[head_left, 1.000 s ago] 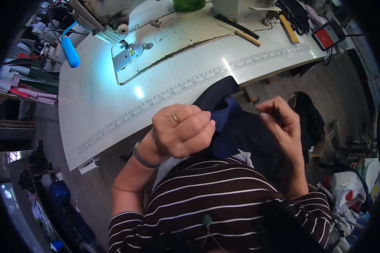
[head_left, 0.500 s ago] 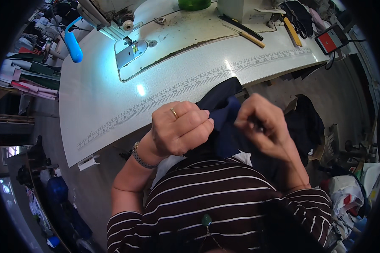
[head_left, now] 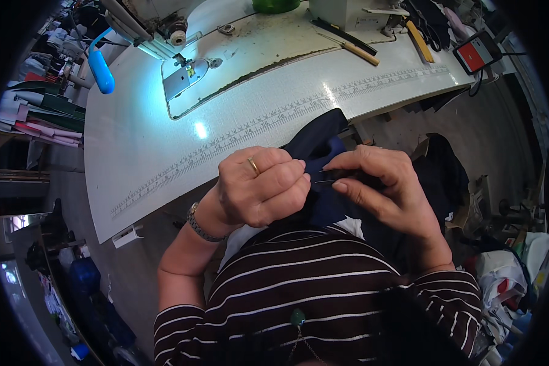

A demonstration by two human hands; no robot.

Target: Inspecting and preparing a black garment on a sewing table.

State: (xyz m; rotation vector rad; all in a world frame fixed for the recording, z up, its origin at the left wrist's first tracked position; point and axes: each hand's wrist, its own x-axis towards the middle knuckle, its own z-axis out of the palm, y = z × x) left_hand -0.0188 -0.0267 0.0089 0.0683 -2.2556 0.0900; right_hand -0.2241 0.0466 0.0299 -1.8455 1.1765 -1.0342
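Head view shows your left hand folded tightly, its fingertips and thumb pinching the dark blue cloth. This cloth is located between your two hands: its upper part rises beyond your left knuckles and reaches over the front edge of the white counter, while its lower part hangs toward your striped top. Your right hand is near the left one, on its right side, with the thumb and the index finger standing apart. One thin needle-like piece appears at these two fingers and points to your left hand; whether your right hand grips it, I cannot say, because its inner side is dark. Just behind your left hand, you wear a wristwatch. Ahead of your hands, to the left, the metal plate of the sewing machine is brightly lit. Ahead to the right, well apart from your hands, a tool with a yellowish handle lies.
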